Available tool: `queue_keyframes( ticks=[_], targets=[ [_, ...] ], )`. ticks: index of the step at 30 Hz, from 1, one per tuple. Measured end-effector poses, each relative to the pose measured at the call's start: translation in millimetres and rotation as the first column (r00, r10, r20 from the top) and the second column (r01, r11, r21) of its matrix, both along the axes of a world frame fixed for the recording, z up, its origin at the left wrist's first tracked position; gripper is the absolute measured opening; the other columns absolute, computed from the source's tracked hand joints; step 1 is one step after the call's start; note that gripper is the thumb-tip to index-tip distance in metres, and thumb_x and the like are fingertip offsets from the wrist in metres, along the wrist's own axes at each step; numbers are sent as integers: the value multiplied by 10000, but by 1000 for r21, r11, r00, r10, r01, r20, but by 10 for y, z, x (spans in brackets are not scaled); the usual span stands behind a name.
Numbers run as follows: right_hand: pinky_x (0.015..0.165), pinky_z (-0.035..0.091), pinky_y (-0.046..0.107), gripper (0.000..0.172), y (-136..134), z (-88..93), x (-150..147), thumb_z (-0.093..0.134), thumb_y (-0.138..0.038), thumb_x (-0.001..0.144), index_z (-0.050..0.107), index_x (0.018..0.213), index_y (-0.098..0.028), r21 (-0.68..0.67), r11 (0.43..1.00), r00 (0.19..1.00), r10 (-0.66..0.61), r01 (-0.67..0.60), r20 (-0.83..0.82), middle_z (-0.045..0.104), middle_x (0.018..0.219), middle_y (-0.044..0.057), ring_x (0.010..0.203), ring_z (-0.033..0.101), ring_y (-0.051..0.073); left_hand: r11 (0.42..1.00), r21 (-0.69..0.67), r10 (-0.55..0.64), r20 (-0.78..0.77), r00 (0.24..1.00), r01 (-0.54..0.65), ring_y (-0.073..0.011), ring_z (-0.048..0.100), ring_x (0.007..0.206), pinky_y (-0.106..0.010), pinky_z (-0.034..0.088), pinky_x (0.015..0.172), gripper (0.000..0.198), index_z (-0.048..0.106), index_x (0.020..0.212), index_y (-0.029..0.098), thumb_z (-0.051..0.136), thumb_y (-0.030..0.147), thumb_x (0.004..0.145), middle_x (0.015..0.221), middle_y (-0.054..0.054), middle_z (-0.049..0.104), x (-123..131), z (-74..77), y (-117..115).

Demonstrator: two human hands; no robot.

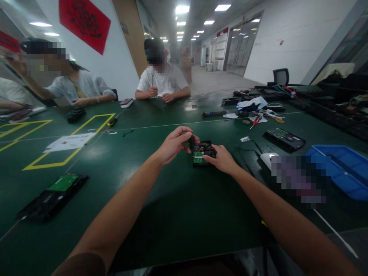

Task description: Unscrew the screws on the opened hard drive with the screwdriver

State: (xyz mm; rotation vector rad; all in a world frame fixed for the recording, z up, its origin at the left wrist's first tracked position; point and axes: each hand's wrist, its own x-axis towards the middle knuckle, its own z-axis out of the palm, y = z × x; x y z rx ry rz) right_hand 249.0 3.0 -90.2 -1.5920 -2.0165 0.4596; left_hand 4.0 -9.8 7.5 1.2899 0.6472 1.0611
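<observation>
A small black hard drive point(204, 148) with a green circuit board lies on the dark green table point(178, 199) in front of me. My left hand point(175, 143) is closed around a dark tool handle held upright at the drive's left edge. My right hand point(220, 159) rests on the drive's right side, fingers curled and pinching against it.
Another drive point(53, 195) lies at the near left, a third one point(284, 138) at the right beside a blue tray point(342, 168). Screwdrivers point(112, 122), paper point(70, 142) and gloves point(253, 102) are scattered further back. Two people sit across the table.
</observation>
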Motion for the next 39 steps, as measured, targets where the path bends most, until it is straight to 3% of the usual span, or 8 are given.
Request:
queue_keyframes(
  ticks=[5, 12, 18, 25, 31, 39],
  targets=[
    [961, 497, 384, 627, -17, 32, -10, 712, -561, 860, 597, 1374, -221, -21, 1000, 1000, -9, 9, -7, 611, 1214, 128, 1091, 628, 286, 1000, 3, 2, -6, 1000, -2, -233, 676, 1005, -275, 515, 620, 185, 600, 1043, 189, 625, 324, 918, 1092, -119, 716, -10, -11, 37],
    [971, 491, 389, 619, -21, 48, -20, 710, -561, 861, 600, 1359, -210, -22, 1000, 1000, -10, 10, 4, 614, 1212, 126, 1118, 616, 292, 994, 62, 95, -70, 993, -91, -212, 595, 1040, -258, 505, 636, 221, 738, 1006, 170, 610, 322, 910, 1210, -118, 660, -34, -20, 71],
    [962, 487, 375, 568, -32, 58, -23, 706, -547, 870, 618, 1332, -228, -23, 1000, 1000, -8, 8, 7, 626, 1202, 116, 1121, 611, 289, 998, 43, 52, -34, 998, -50, -188, 632, 966, -259, 518, 659, 267, 697, 1148, 217, 640, 325, 911, 1083, -85, 687, -30, -13, 51],
    [956, 493, 383, 624, -3, 7, -8, 705, -568, 859, 604, 1362, -213, -12, 1000, 1000, -11, 11, -2, 607, 1204, 128, 1073, 622, 280, 998, 51, 29, 26, 999, -31, -187, 638, 998, -296, 563, 756, 199, 695, 1085, 197, 619, 310, 940, 1067, -85, 687, -23, -30, 68],
    [977, 486, 385, 617, 25, -36, 3, 707, -571, 859, 610, 1359, -224, -3, 1000, 1000, -1, 1, -8, 613, 1191, 116, 1102, 607, 278, 995, 85, 52, -16, 999, -50, -180, 630, 979, -257, 527, 695, 215, 707, 1027, 200, 687, 379, 910, 1042, -75, 684, -1, -39, 64],
    [967, 490, 389, 630, 7, -16, -2, 714, -573, 853, 611, 1354, -205, -9, 1000, 1000, -11, 11, -5, 605, 1207, 134, 1101, 614, 291, 984, 132, 132, -99, 986, -119, -121, 579, 813, -219, 465, 622, 244, 752, 1012, 198, 738, 392, 866, 1014, -53, 667, -34, -36, 65]
  ],
)
